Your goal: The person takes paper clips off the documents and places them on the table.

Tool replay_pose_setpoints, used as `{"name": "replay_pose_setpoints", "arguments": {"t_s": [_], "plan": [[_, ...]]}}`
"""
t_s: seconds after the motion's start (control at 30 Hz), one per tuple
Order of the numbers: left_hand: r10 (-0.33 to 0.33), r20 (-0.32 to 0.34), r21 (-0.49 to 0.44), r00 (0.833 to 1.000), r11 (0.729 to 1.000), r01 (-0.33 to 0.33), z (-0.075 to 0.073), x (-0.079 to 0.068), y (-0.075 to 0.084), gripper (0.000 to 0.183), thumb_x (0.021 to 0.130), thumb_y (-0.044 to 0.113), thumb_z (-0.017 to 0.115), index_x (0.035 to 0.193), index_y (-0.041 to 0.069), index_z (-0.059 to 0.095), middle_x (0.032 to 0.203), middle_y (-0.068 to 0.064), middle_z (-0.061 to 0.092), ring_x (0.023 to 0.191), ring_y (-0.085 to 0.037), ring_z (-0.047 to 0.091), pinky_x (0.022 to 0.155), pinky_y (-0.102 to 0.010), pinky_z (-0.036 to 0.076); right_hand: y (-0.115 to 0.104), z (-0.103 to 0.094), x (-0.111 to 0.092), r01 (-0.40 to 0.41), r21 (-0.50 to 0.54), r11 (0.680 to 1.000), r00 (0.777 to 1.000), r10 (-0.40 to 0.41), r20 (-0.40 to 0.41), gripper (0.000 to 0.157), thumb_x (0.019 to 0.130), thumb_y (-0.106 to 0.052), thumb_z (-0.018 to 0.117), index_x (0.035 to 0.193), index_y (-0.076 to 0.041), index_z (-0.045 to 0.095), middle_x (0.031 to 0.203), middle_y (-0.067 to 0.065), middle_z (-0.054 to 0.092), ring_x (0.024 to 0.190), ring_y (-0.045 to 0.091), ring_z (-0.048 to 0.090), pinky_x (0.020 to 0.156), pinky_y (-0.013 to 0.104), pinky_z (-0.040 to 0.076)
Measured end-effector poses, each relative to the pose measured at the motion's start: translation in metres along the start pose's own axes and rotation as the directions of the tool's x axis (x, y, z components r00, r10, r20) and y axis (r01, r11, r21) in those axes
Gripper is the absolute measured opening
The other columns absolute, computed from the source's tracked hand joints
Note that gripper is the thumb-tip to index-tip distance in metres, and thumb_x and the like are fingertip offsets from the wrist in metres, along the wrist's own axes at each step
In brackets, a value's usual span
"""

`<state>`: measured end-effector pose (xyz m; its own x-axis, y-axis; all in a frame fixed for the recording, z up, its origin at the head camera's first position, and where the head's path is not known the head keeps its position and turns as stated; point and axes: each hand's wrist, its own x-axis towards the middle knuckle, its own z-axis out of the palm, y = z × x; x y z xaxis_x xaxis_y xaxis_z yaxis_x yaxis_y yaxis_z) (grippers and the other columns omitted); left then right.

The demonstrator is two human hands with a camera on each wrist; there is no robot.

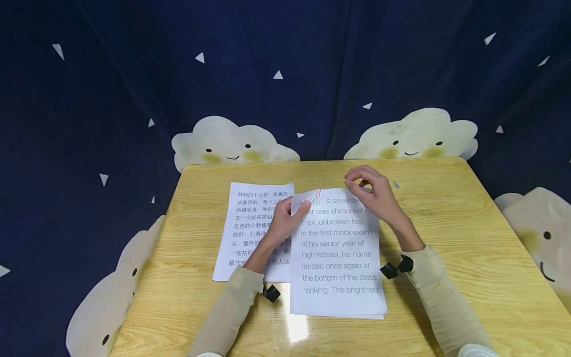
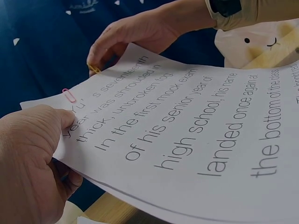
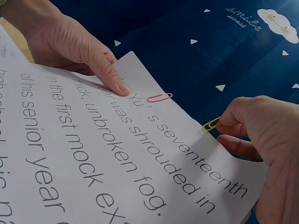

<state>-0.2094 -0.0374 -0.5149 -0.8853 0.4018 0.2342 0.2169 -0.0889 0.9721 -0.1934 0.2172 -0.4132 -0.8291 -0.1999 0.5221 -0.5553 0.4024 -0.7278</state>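
Observation:
My left hand (image 1: 287,218) pinches the upper left corner of a stack of printed English sheets (image 1: 339,253), thumb on top and fingers beneath. The top of the stack is lifted off the table and tilted. A pink paper clip (image 3: 160,97) sits on its top edge, near the left thumb. My right hand (image 1: 372,191) pinches a yellow paper clip (image 3: 211,124) between thumb and index finger, at the same top edge to the right of the pink one. In the right wrist view, the yellow clip's end overlaps the paper edge.
Left of the stack, sheets printed in Chinese (image 1: 241,228) lie on the wooden table (image 1: 455,223), partly hidden by the left hand and forearm. A blue paper clip (image 1: 396,184) lies beyond the right hand. Behind the table hangs a dark blue curtain (image 1: 321,64) with cloud shapes.

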Motion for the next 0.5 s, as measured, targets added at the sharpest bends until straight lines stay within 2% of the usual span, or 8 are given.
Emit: {"name": "replay_pose_setpoints", "arguments": {"t_s": [0.27,0.5], "plan": [[-0.006,-0.001,-0.008,1.000,1.000,0.006,0.0010,-0.0006,0.0017,0.029,0.109,0.027,0.060,0.127,0.007,0.070,0.095,-0.016,0.079,0.067,-0.032,0.077,0.053,-0.037,0.064,-0.0012,-0.0014,0.0007,-0.007,-0.005,1.000,1.000,0.007,0.000,0.006,0.097,0.010,0.065,0.097,0.006,0.071,0.108,0.027,0.069,0.100,0.012,0.060,0.079,0.020,0.046],[-0.015,-0.002,-0.013,1.000,1.000,0.015,0.0011,-0.0005,0.0012,0.028,0.109,0.025,0.060,0.127,0.006,0.070,0.095,-0.017,0.078,0.067,-0.032,0.077,0.054,-0.037,0.064,-0.0001,-0.0029,-0.0009,-0.021,0.004,1.000,1.000,0.021,0.003,0.007,0.099,0.009,0.063,0.097,0.006,0.069,0.108,0.029,0.068,0.098,0.015,0.059,0.079,0.022,0.045]]}}
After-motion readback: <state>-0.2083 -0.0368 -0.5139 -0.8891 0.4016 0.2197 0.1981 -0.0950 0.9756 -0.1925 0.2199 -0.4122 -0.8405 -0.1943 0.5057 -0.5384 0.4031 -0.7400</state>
